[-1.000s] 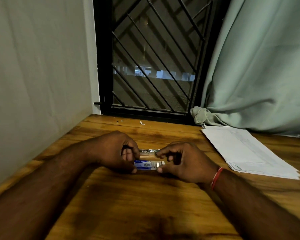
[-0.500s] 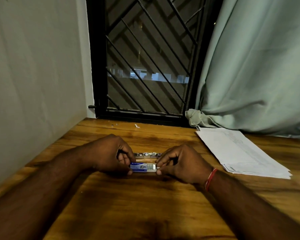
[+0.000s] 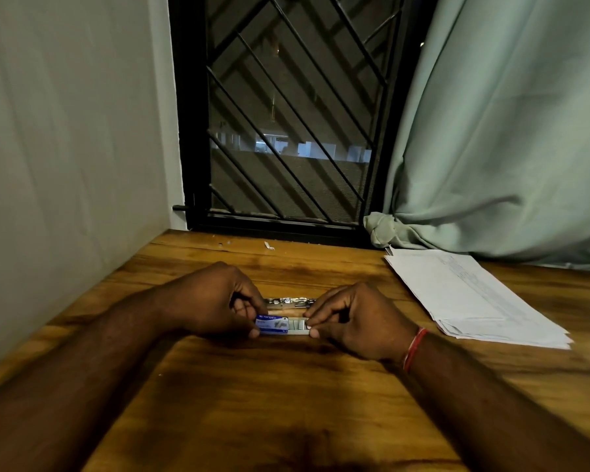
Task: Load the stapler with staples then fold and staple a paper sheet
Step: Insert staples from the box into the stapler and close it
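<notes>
A small blue and white staple box (image 3: 273, 324) sits at the middle of the wooden table (image 3: 286, 403). My left hand (image 3: 215, 301) pinches its blue sleeve. My right hand (image 3: 355, 318) pinches the inner tray, which sticks out to the right with silver staples (image 3: 298, 324) showing. Just behind the box lies the metal stapler (image 3: 290, 303), mostly hidden by both hands. A stack of white paper sheets (image 3: 470, 298) rests on the table to the right.
A plain wall runs along the table's left side. A black window grille (image 3: 286, 131) stands behind the table, with a pale green curtain (image 3: 508, 131) at the right touching the table. Small scraps (image 3: 269, 246) lie near the window.
The inner tray has slid a little out of the sleeve to the right, and the view has tilted slightly. Both hands stay on the box.
</notes>
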Motion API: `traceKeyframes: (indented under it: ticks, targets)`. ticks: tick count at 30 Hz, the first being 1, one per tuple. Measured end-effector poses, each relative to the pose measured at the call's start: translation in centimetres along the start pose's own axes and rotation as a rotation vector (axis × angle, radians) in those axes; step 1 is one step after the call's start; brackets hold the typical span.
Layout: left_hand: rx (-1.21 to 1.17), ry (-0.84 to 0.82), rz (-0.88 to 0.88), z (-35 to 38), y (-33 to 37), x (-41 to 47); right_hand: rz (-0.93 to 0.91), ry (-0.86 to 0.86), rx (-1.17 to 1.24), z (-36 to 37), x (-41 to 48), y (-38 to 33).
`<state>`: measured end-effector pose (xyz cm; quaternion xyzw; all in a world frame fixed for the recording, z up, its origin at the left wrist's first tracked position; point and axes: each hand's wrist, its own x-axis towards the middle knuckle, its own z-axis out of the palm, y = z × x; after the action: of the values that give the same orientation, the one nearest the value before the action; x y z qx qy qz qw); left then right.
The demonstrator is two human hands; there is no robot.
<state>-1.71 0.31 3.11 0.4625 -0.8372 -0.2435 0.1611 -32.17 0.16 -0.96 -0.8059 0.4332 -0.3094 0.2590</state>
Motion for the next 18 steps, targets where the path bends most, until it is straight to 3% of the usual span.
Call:
traceKeyframes:
  ticks: [18]
  targets:
    - [-0.009,0.020,-0.004,0.35,-0.44,0.45,0.011,0.013,0.013,0.29,0.09,0.13]
